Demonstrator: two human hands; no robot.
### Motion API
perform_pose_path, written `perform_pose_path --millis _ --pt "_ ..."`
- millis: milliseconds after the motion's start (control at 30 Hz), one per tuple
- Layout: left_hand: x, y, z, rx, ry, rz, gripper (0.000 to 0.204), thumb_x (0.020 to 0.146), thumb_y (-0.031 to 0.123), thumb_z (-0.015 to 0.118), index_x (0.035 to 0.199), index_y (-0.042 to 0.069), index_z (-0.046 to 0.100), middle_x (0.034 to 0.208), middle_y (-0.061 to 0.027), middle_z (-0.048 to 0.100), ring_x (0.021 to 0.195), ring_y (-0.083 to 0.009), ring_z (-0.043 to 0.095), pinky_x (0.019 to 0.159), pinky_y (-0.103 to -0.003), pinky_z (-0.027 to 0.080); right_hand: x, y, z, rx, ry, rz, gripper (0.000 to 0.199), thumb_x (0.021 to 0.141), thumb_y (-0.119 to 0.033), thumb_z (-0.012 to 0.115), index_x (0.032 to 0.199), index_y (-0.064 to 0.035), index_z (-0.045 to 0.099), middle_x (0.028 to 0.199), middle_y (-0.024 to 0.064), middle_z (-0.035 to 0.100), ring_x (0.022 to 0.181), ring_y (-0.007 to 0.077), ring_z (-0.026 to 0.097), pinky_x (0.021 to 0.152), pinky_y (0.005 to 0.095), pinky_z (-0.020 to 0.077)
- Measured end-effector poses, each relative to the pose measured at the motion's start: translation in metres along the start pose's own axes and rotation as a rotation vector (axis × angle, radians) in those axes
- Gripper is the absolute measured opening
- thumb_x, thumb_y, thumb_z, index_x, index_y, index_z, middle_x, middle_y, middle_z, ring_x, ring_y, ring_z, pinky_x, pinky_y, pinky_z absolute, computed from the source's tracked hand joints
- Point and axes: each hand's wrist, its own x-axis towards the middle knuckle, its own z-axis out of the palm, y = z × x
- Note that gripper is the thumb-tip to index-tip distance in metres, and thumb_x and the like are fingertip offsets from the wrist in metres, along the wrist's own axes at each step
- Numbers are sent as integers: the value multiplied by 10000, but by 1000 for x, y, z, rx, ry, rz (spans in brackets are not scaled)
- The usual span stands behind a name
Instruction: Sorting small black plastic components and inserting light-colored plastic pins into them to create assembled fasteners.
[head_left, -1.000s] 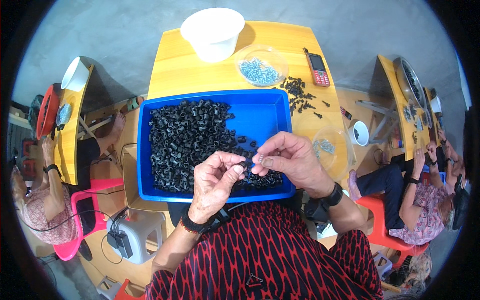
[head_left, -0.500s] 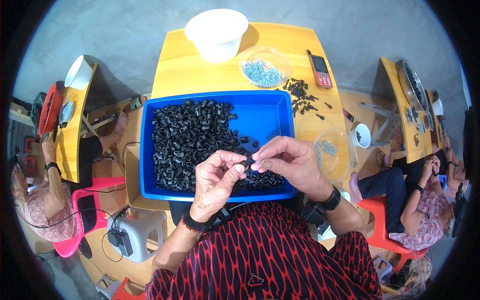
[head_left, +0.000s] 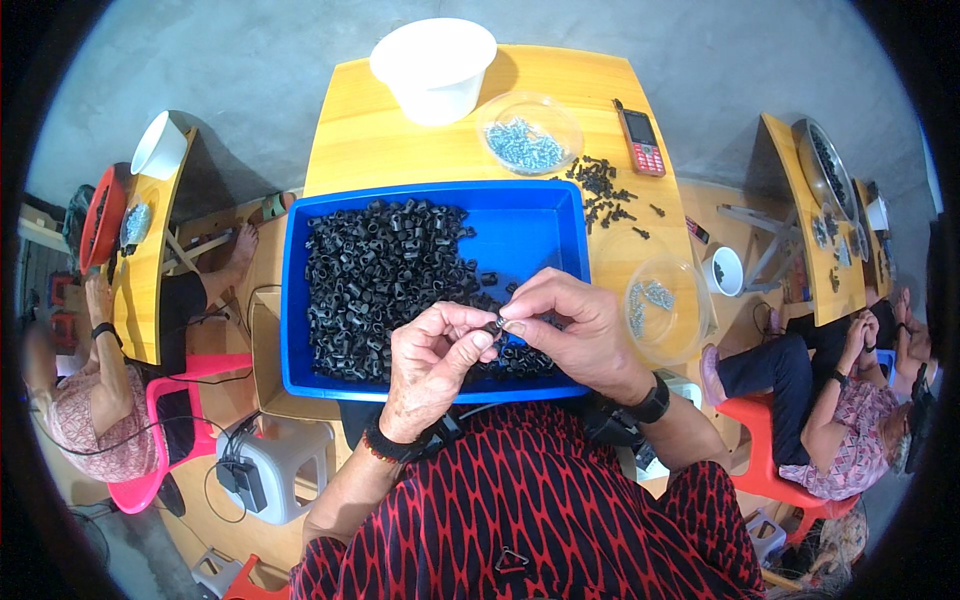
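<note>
Head view, looking down: left hand (head_left: 432, 362) and right hand (head_left: 570, 330) meeting over the near edge of a blue tray (head_left: 540, 225), fingertips touching. Pinched between them, a small black part (head_left: 494, 327), mostly hidden by the fingers; left grip narrow, thumb and forefinger closed on that part; right grip likewise narrow, fingertips pressed to the same piece from the other side. Whether a second small piece sits in the right fingers, impossible to tell.

Inside the tray, a heap of black plastic parts (head_left: 385, 275) filling the left half and spilling toward the near wall under the hands; far right corner of the tray bare blue. Tray resting on a yellow table (head_left: 370, 150).

Beyond the tray, at the table's far edge, a white bowl (head_left: 433, 68). Just right of it, a clear dish of small metal screws (head_left: 528, 132). Further right, a red phone (head_left: 640, 138), with loose black bits (head_left: 602, 190) scattered near it. To the right of the tray, near the right hand, a second clear dish (head_left: 660, 308) holding a few metal pieces.

Dark band on each wrist; red-and-black patterned sleeves at the lower edge.

At the left, another person (head_left: 85, 400) seated on a pink chair at a separate yellow table; at the right, another seated person (head_left: 835, 400) on a red stool.
</note>
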Motion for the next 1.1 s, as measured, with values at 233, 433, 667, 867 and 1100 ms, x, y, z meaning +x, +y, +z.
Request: perform_pose_path --millis 233,433,667,867,1100 --pt "-1 -1 0 -16 11 -11 132 926 -29 650 1058 -18 644 916 -64 678 787 -95 649 719 -235 548 3 0 1 -117 -16 -117 149 821 32 733 945 -42 698 900 71 680 821 175 658 710 282 527" --pt "0 2 1 14 13 -35 130 921 -32 656 1050 -21 643 898 -59 678 778 -90 647 712 -229 546 2 -1 4 -133 -7 -134 160 808 42 728 940 -45 699 894 67 673 828 187 661 708 286 524" --pt "0 -1 -2 24 2 -23 108 927 -23 654 1034 -15 642 879 -61 680 759 -92 651 695 -229 551 -1 2 7 -124 -30 -133 190 802 71 702 949 -49 713 918 59 666 841 183 656 730 288 527" --pt "1 -3 -4 -47 -26 -40 109 936 -18 642 1044 -4 630 873 -64 685 747 -99 655 693 -231 551 -3 3 4 -90 -81 -137 218 825 54 693 1012 -51 731 971 59 664 883 171 651 752 286 524" --pt "0 -1 -5 -18 -12 -45 159 926 75 688 1031 -17 612 923 -112 691 761 -144 666 718 -267 556 -2 1 -1 -20 -96 -34 180 849 9 724 1020 -47 732 913 62 686 829 149 660 709 255 513"
